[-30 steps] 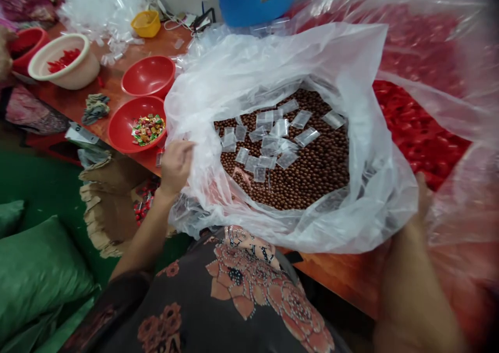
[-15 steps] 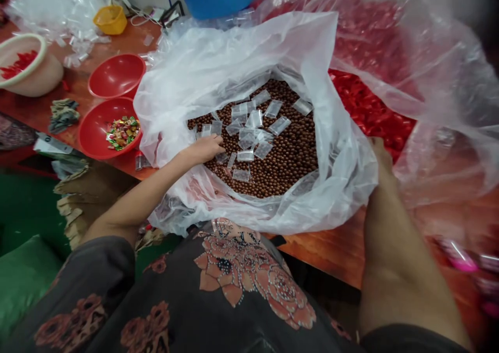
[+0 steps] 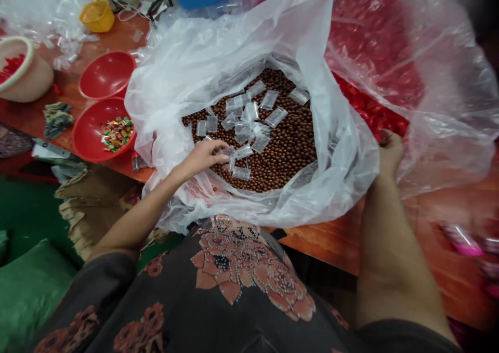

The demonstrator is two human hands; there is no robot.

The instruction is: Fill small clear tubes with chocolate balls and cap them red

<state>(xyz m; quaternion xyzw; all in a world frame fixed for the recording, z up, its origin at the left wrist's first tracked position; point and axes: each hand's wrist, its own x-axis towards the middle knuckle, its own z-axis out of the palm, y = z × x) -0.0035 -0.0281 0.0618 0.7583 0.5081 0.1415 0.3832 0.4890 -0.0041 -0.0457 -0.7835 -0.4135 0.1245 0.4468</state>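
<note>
The person's left hand (image 3: pixel 205 156), fingertips drawn close together, touches small clear cases (image 3: pixel 241 173) on brown beads (image 3: pixel 290 147), inside an open white bag (image 3: pixel 163 72) between both hands. The right hand (image 3: pixel 392 150) curls beside red pieces (image 3: pixel 368 108), just beyond the bag. Whether either hand grips anything is unclear.

Clear pieces (image 3: pixel 276 117) on brown balls (image 3: pixel 292 153), left fingers (image 3: pixel 217 145)

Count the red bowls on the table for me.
2: the farther red bowl and the nearer red bowl, which holds colourful pieces. Both sit left of the white bag. More may be stacked underneath.
</note>
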